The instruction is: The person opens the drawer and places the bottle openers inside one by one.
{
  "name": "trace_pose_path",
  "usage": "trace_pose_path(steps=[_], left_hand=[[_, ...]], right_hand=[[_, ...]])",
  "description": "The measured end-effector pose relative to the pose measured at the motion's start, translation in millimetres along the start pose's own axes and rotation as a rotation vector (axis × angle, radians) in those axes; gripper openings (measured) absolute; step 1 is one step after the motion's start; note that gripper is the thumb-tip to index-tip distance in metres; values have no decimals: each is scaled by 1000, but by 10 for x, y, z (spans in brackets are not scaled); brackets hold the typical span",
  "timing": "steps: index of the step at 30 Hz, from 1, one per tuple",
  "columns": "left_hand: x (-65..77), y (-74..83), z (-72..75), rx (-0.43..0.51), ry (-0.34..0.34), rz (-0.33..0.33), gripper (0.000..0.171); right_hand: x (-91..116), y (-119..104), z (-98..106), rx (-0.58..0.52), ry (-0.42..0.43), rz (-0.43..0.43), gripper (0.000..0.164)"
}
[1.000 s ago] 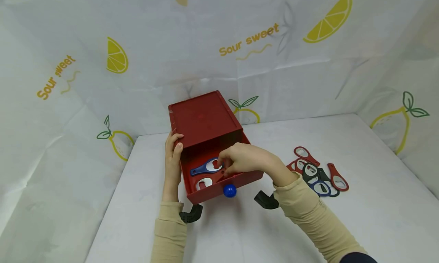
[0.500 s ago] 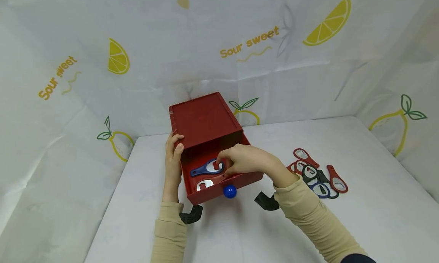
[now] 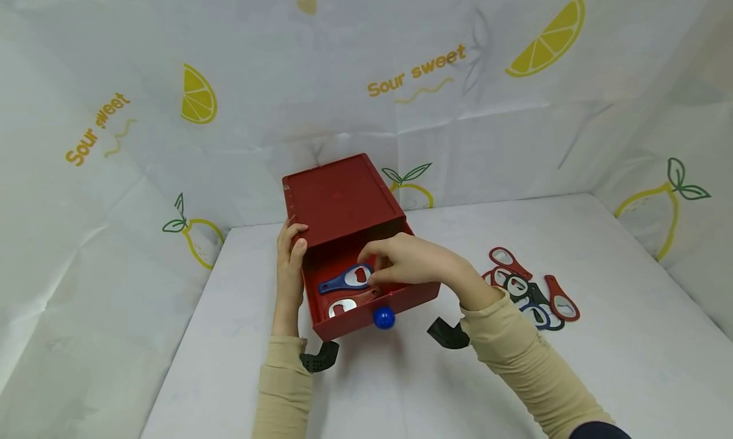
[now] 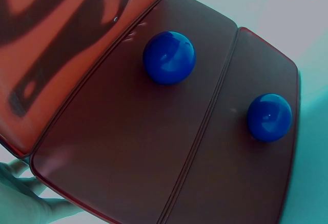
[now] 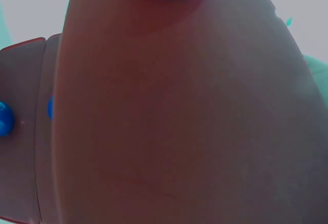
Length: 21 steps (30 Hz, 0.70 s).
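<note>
A dark red drawer cabinet (image 3: 340,200) stands in the middle of the table, its top drawer (image 3: 342,327) pulled out. Inside lie a blue bottle opener (image 3: 338,282) and, nearer the drawer front, a red bottle opener (image 3: 366,297). My left hand (image 3: 290,277) grips the cabinet's left side, fingertips over the top edge and thumb at the front; part of this hand (image 4: 23,198) shows in the left wrist view. Over the drawer's right part, my right hand (image 3: 412,261) has bent, parted fingers with nothing between them, thumb close by the blue opener's head.
Right of the cabinet lies a loose pile of red, black and blue bottle openers (image 3: 518,286). Blue round knobs (image 4: 169,58) stick out from the shut lower drawers; another knob (image 3: 383,318) is on the pulled-out drawer. A white printed sheet (image 3: 321,63) hangs behind.
My right hand has let go of the red bottle opener's handle end, which now shows, and has risen slightly away from the drawer front. The left hand stays in place.
</note>
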<state>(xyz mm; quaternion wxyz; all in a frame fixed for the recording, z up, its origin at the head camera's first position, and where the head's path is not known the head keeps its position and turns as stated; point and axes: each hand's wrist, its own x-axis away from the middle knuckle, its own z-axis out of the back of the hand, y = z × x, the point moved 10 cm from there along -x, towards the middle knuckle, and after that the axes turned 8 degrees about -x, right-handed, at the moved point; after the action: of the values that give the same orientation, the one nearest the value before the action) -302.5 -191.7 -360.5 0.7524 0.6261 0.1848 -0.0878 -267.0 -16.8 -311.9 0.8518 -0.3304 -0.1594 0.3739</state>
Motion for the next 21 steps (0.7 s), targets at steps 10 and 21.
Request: trace_pose_path(steps=[10, 21], left_hand=[[3, -8, 10, -4, 3, 8, 37], [63, 248, -32, -16, -5, 34, 37]], right_hand=[[114, -40, 276, -3, 177, 64, 29], [465, 55, 653, -97, 489, 175, 20]])
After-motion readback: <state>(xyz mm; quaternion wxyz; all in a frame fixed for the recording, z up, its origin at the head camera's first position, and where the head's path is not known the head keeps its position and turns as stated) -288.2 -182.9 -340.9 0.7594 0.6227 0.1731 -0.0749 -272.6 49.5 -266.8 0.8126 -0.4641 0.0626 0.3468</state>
